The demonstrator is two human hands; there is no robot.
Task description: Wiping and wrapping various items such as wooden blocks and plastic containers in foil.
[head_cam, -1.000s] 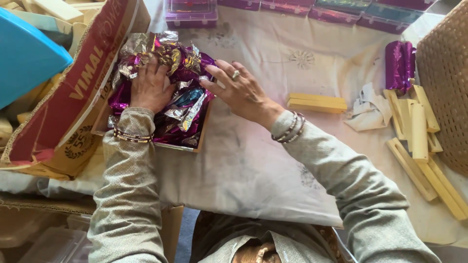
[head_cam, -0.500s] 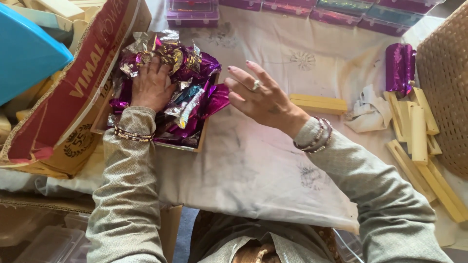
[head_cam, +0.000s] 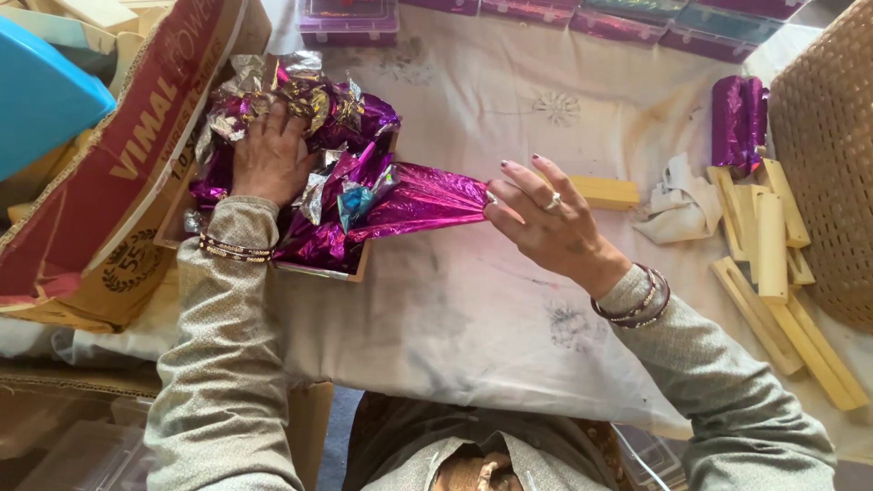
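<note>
The right hand (head_cam: 546, 218) pinched one magenta foil (head_cam: 423, 200) at centre frame; the left hand (head_cam: 268, 159) lay flat, apparently pinning the pile (head_cam: 300, 100), which should help the sheet slide free.

landmark: tray (head_cam: 320, 269) of foil wrappers (head_cam: 300, 109)
left of tray: cardboard box (head_cam: 136, 155)
right of tray: block (head_cam: 607, 192); farther, sticks (head_cam: 773, 264), basket (head_cam: 832, 155)
behind tray: cases (head_cam: 350, 23)

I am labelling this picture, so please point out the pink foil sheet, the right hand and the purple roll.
pink foil sheet (head_cam: 427, 202), head view, middle of the stretched sheet.
right hand (head_cam: 546, 223), head view, back of the hand.
purple roll (head_cam: 735, 123), head view, middle of its side.
</note>
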